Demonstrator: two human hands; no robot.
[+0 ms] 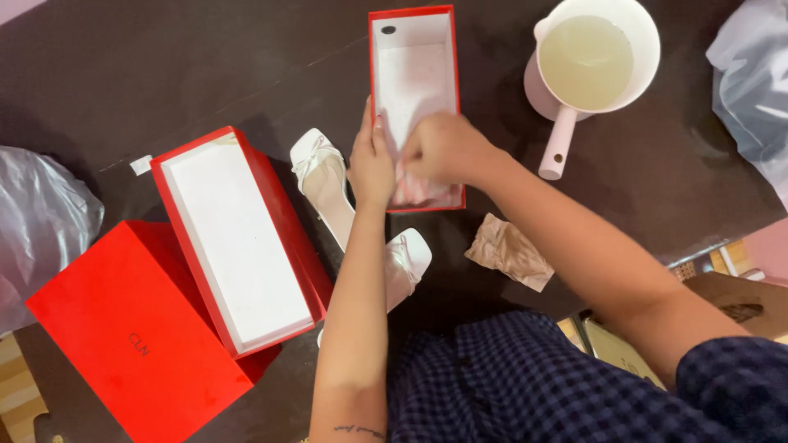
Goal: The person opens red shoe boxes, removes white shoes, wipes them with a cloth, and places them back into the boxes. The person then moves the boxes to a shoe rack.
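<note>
An open red shoe box with a white inside lies on the dark table. My left hand rests flat against the box's left wall, fingers straight. My right hand is inside the box near its front end, fingers closed on the thin white tissue paper lining it. Two white open-toe sandals lie left of and below the box: one sandal beside my left hand, the other sandal partly under my left forearm.
A second open red box leans on a closed red box at the left. A pink saucepan of pale liquid stands at the upper right. Crumpled brown paper lies near the table edge. Plastic bags sit at both sides.
</note>
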